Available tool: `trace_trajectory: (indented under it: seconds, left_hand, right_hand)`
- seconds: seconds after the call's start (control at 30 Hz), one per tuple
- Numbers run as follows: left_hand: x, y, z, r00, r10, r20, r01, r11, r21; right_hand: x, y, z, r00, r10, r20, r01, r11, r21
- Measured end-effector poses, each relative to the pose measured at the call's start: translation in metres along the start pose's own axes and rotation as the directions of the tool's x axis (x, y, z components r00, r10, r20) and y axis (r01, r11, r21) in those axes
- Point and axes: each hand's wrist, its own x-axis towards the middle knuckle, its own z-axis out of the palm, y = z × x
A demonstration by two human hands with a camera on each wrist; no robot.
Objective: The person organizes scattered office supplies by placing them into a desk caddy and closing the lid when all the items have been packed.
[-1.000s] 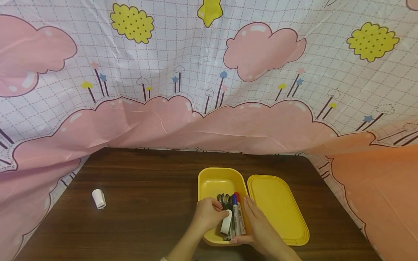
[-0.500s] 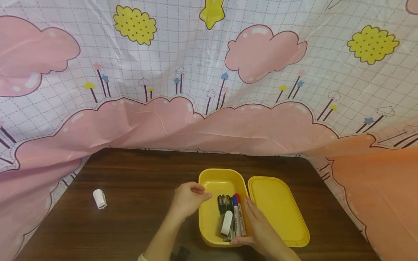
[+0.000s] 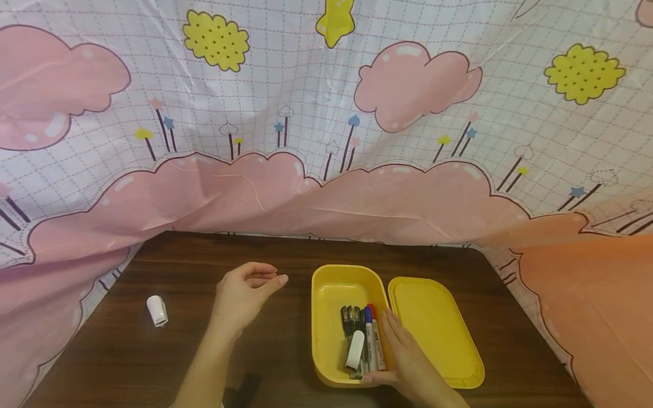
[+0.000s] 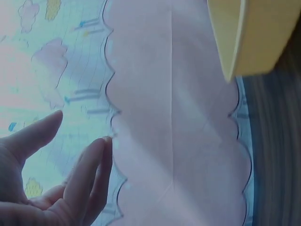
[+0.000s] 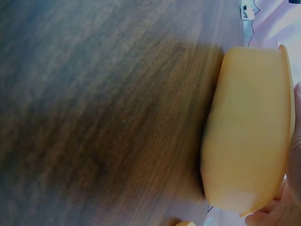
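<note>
In the head view a yellow box point(image 3: 326, 289) stands on the dark wooden table. Several black-capped pens point(image 3: 349, 321), a blue-capped marker point(image 3: 370, 340) and a red-capped marker point(image 3: 378, 345) lie in it. A small white piece with one rounded end point(image 3: 355, 350) rests on the pens. My right hand point(image 3: 408, 358) holds the box by its near right corner, thumb over the front rim, fingers along the right side. Left of the box, my left hand point(image 3: 246, 297) is in the air with nothing held, fingers loosely bent and thumb apart.
A yellow lid point(image 3: 436, 328) lies flat to the right of the box. Another small white object point(image 3: 157, 311) is at the table's left side. Behind the table hangs a patterned cloth point(image 3: 326, 204).
My left hand has let go of the white piece, leaving it on the pens in the box, and has moved out to the left. My right hand stays at the box.
</note>
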Motion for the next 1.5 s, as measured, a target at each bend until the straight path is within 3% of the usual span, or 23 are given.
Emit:
trace_trajectory:
  seconds: [0.33, 0.57, 0.77, 0.87, 0.97, 1.2, 1.27, 1.37, 1.5]
  left_hand:
    - [-0.004, -0.014, -0.058, 0.998, -0.048, -0.050, 0.048, 0.999, -0.002]
    - [-0.006, -0.039, -0.094, 0.981, -0.078, -0.178, 0.074, 0.997, -0.032]
    - [-0.004, -0.064, -0.118, 0.970, -0.157, -0.185, 0.147, 0.987, -0.071]
    - [0.000, -0.077, -0.130, 0.954, -0.211, -0.215, 0.195, 0.976, -0.092]
    - [0.004, -0.092, -0.138, 0.925, -0.286, -0.249, 0.254, 0.955, -0.153]
    - [0.013, -0.129, -0.140, 0.877, -0.385, -0.289, 0.263, 0.886, -0.382]
    - [0.016, -0.136, -0.140, 0.860, -0.420, -0.291, 0.301, 0.876, -0.377]
    - [0.018, -0.146, -0.142, 0.841, -0.456, -0.292, 0.382, 0.881, -0.278]
    - [0.021, -0.156, -0.143, 0.824, -0.465, -0.324, 0.440, 0.885, -0.150]
  right_hand:
    - [-0.002, 0.004, 0.001, 1.000, 0.019, 0.001, -0.019, 1.000, 0.022]
    - [-0.003, 0.002, 0.001, 0.999, 0.041, 0.026, -0.043, 0.997, 0.062]
    - [-0.003, 0.003, 0.001, 0.999, 0.030, 0.015, -0.030, 0.999, 0.042]
    - [-0.003, 0.003, 0.001, 1.000, 0.021, 0.008, -0.021, 0.999, 0.036]
    - [-0.002, 0.002, 0.001, 1.000, 0.013, 0.009, -0.013, 0.999, 0.044]
    - [-0.001, 0.002, 0.000, 1.000, 0.023, 0.006, -0.023, 0.999, 0.033]
    - [-0.001, 0.002, 0.000, 1.000, 0.023, 0.003, -0.023, 0.999, 0.030]
    - [-0.001, 0.002, 0.000, 0.999, 0.030, 0.012, -0.030, 0.999, 0.036]
    - [-0.001, 0.001, -0.001, 0.999, 0.035, 0.019, -0.036, 0.999, 0.033]
